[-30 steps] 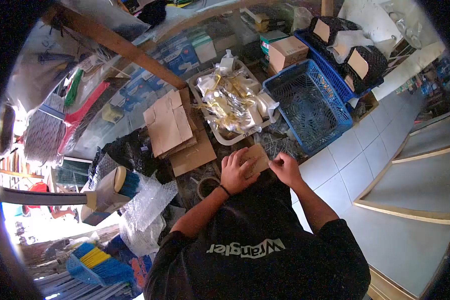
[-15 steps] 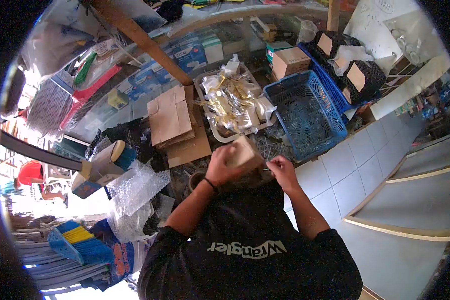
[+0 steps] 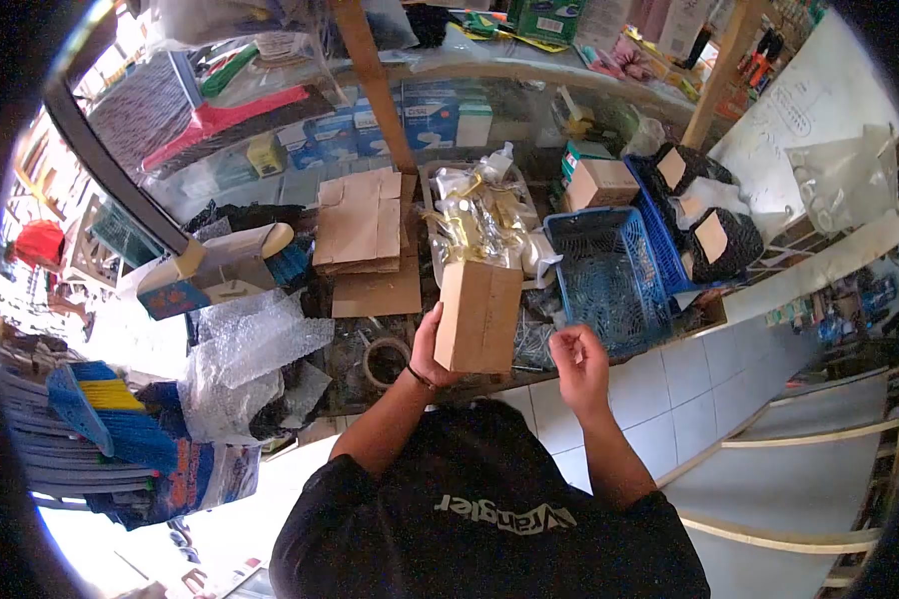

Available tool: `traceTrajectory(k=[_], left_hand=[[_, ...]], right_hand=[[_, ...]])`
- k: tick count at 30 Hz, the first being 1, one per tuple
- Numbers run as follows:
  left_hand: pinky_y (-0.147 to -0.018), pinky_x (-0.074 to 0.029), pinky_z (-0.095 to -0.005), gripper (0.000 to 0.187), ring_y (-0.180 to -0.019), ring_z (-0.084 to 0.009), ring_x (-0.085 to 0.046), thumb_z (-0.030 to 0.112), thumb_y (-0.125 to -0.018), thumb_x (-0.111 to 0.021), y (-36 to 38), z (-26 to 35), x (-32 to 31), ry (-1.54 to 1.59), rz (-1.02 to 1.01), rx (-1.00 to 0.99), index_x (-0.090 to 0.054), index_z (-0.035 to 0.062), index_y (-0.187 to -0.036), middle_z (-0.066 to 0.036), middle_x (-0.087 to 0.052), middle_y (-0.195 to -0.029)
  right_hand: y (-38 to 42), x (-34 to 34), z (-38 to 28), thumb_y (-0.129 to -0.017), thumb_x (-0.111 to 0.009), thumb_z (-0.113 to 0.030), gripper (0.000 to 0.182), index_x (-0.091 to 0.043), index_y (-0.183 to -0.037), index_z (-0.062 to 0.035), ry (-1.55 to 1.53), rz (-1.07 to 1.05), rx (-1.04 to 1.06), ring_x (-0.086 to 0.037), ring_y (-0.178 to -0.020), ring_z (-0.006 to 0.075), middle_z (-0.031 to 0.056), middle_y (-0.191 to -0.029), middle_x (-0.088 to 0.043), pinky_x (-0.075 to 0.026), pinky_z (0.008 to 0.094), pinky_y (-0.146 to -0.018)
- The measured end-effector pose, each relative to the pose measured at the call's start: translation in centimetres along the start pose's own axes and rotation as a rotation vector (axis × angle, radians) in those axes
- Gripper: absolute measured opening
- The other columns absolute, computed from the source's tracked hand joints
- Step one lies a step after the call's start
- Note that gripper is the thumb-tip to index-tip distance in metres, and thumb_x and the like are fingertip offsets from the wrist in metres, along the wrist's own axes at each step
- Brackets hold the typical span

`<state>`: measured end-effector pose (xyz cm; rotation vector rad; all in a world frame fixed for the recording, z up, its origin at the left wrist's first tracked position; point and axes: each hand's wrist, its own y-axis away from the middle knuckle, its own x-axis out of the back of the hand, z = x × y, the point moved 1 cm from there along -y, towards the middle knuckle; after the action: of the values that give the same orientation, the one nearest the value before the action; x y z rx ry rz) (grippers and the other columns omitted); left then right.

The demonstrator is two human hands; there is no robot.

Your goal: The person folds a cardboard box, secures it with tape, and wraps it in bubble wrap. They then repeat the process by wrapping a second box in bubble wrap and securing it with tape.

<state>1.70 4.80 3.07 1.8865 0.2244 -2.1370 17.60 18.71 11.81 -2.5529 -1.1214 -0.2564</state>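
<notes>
My left hand [image 3: 430, 349] is closed around the lower left side of a brown cardboard box [image 3: 487, 319], holding it upright over the counter. To the right of the box, and apart from it, my right hand [image 3: 579, 359] is raised with its fingers curled together; whatever may be between them is hidden. Just behind the box stands a pale tray [image 3: 432, 190] heaped with gold-coloured metal fittings [image 3: 479, 225] in clear plastic wrapping. A roll of brown tape [image 3: 387, 361] lies left of my left hand.
Flattened cardboard [image 3: 360, 220] is stacked on the counter at left, near bubble wrap [image 3: 260, 339] and a tape dispenser [image 3: 220, 270]. A blue plastic basket [image 3: 609, 270] stands right of the tray, with a second blue basket [image 3: 659, 245] holding black-wrapped packages [image 3: 719, 240] behind.
My left hand has turned the box from a tilted position to upright. My right hand has moved away from the box, to the right. The head view has shifted.
</notes>
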Motion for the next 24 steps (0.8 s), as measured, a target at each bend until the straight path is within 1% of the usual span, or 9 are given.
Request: traceTrajectory(k=[1, 2, 5, 11, 15, 16, 20, 23, 24], left_hand=[[-0.097, -0.038, -0.0516, 0.060, -0.117, -0.0326, -0.048, 0.049, -0.090, -0.038, -0.1, -0.3, 0.2, 0.011, -0.003, 0.001, -0.035, 0.0103, -0.136, -0.014, -0.046, -0.131], [-0.097, -0.038, -0.0516, 0.060, -0.116, -0.0325, -0.048, 0.049, -0.090, -0.038, -0.1, -0.8, 0.3, 0.022, -0.001, 0.010, -0.035, 0.0101, -0.136, -0.014, -0.046, -0.131], [-0.096, -0.039, -0.0509, 0.060, -0.116, -0.0324, -0.049, 0.049, -0.090, -0.038, 0.0, -2.2, 0.1, 0.032, 0.041, 0.001, -0.035, 0.0093, -0.136, -0.014, -0.046, -0.131], [-0.098, -0.039, -0.0494, 0.059, -0.117, -0.0318, -0.048, 0.046, -0.091, -0.037, 2.1, -5.1, -1.6, 0.032, -0.044, -0.095, -0.033, 0.0088, -0.137, -0.015, -0.044, -0.132], [-0.098, -0.039, -0.0494, 0.060, -0.119, -0.0327, -0.046, 0.045, -0.091, -0.037, 3.9, -7.6, -1.5, -0.043, 0.003, -0.159, -0.029, 0.0090, -0.139, -0.015, -0.041, -0.135], [-0.099, -0.039, -0.0494, 0.059, -0.119, -0.0325, -0.046, 0.044, -0.092, -0.037, 4.4, -8.7, -2.0, -0.058, 0.015, -0.174, -0.029, 0.0089, -0.139, -0.015, -0.041, -0.134], [-0.098, -0.039, -0.0492, 0.060, -0.119, -0.0323, -0.046, 0.046, -0.092, -0.036, 6.7, -12.4, -2.4, -0.056, 0.095, -0.150, -0.029, 0.0088, -0.138, -0.015, -0.041, -0.135], [-0.098, -0.039, -0.0498, 0.061, -0.119, -0.0328, -0.046, 0.049, -0.092, -0.034, 8.9, -14.5, -1.2, -0.070, 0.184, -0.178, -0.030, 0.0091, -0.138, -0.016, -0.041, -0.134], [-0.098, -0.040, -0.0501, 0.062, -0.119, -0.0332, -0.046, 0.051, -0.092, -0.032, 10.1, -15.1, -1.4, -0.089, 0.206, -0.200, -0.030, 0.0095, -0.138, -0.016, -0.041, -0.134]], right_hand=[[-0.5, -0.1, -1.8, -0.083, -0.063, -0.011, 0.012, -0.056, -0.089, -0.0039, 0.111, -0.031, 0.111, -0.053, -0.068, 0.0114, 0.0034, -0.075, -0.056, -0.041, 0.0238, -0.060], [-1.0, -0.2, -3.5, -0.081, -0.064, -0.011, 0.016, -0.057, -0.094, -0.0049, 0.221, -0.078, 0.103, -0.056, -0.077, 0.0192, 0.0081, -0.083, -0.058, -0.044, 0.0302, -0.068], [-2.9, -1.5, -5.7, -0.078, -0.066, -0.017, 0.026, -0.058, -0.100, -0.0056, 0.466, -0.035, 0.492, -0.054, -0.093, 0.0288, 0.0124, -0.099, -0.056, -0.043, 0.0389, -0.078], [0.2, -2.0, -4.4, -0.077, -0.067, -0.024, 0.040, -0.057, -0.112, -0.0081, 0.661, -0.129, 0.569, -0.042, -0.112, 0.0368, 0.0157, -0.123, -0.043, -0.034, 0.0475, -0.094], [2.4, 0.6, -3.7, -0.079, -0.065, -0.025, 0.039, -0.056, -0.113, -0.0080, 0.461, -0.218, 0.532, -0.040, -0.115, 0.0363, 0.0158, -0.123, -0.043, -0.033, 0.0472, -0.095], [2.6, 1.3, -3.8, -0.080, -0.065, -0.031, 0.048, -0.051, -0.119, -0.0079, 0.465, -0.251, 0.491, -0.037, -0.119, 0.0396, 0.0174, -0.129, -0.038, -0.032, 0.0502, -0.096], [3.8, 2.8, -3.9, -0.081, -0.064, -0.027, 0.039, -0.055, -0.112, -0.0064, 0.519, -0.255, 0.529, -0.036, -0.119, 0.0378, 0.0165, -0.129, -0.038, -0.031, 0.0468, -0.099], [7.0, 3.1, -2.5, -0.082, -0.063, -0.033, 0.041, -0.056, -0.110, -0.0044, 0.398, -0.330, 0.511, -0.036, -0.120, 0.0414, 0.0187, -0.129, -0.038, -0.031, 0.0509, -0.099], [8.3, 3.2, -2.4, -0.081, -0.064, -0.030, 0.035, -0.059, -0.102, -0.0030, 0.324, -0.329, 0.509, -0.037, -0.118, 0.0409, 0.0191, -0.125, -0.041, -0.033, 0.0498, -0.097]])
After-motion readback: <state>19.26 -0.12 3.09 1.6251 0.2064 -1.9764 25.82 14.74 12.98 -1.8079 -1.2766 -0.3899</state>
